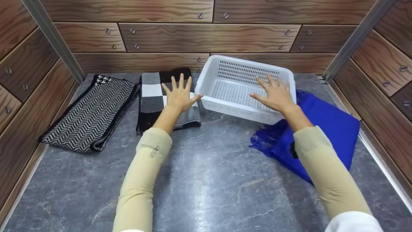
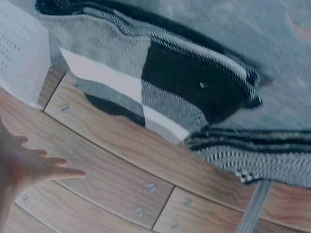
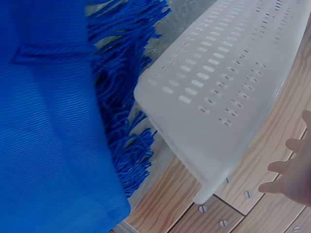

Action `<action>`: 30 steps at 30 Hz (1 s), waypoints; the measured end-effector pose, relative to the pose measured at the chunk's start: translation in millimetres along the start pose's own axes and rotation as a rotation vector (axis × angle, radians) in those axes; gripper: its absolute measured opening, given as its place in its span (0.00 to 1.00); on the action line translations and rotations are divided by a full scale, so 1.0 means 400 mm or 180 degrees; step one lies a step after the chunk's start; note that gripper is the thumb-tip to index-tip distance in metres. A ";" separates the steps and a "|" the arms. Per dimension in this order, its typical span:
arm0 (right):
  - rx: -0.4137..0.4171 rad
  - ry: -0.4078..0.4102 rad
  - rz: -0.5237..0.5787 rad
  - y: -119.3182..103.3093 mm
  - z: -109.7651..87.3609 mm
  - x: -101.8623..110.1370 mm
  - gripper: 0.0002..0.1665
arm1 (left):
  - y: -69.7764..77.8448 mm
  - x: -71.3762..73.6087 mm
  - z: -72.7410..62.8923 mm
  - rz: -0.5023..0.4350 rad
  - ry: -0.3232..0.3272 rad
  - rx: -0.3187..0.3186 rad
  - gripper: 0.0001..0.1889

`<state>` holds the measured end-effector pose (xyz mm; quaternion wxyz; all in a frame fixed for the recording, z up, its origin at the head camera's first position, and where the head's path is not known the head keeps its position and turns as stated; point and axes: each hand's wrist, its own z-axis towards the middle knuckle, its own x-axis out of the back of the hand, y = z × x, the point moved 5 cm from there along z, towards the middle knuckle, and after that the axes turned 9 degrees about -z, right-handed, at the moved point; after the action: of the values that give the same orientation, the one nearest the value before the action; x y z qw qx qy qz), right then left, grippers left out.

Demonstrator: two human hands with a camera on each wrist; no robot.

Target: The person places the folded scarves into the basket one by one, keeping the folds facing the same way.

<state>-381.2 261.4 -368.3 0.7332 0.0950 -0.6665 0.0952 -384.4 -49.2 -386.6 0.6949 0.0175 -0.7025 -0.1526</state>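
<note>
Fingers spread, my left hand (image 1: 179, 96) is held over the folded checked scarf (image 1: 150, 104), which is black, grey and white; the thumb overlaps the basket's near left corner in the head view. My right hand (image 1: 276, 96), also with fingers spread, is above the right part of a white perforated plastic basket (image 1: 244, 112). Neither hand holds anything. To the right of the basket lies a folded blue scarf (image 1: 331, 129) with fringe, partly hidden by my right forearm. A folded black-and-white herringbone scarf (image 1: 93, 112) lies at the left.
The things lie on a grey marbled tabletop (image 1: 206, 180). Wood-patterned panels (image 1: 206, 38) stand at the back and both sides, with metal posts (image 1: 53, 38) in the rear corners. The basket stands close to the back panel.
</note>
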 end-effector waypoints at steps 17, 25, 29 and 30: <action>-0.0488 0.0227 0.0294 0.078 -0.060 -0.014 0.47 | 0.012 -0.051 0.017 -0.2187 0.0734 0.0396 0.35; -0.1318 0.0627 0.1323 0.126 -0.112 -0.024 0.41 | -0.014 -0.144 0.100 -0.3377 0.0948 0.0786 0.33; -0.1895 0.0683 0.1996 0.142 -0.145 -0.044 0.40 | -0.074 -0.300 0.239 -0.3655 0.1103 0.0938 0.35; -0.2017 0.0668 0.2144 0.143 -0.153 -0.051 0.39 | -0.089 -0.345 0.281 -0.3662 0.1132 0.0932 0.34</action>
<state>-339.6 332.7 -393.4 0.7178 -0.3649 -0.5788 0.1287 -496.8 -28.9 -527.6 0.5981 0.5138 -0.4676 -0.3996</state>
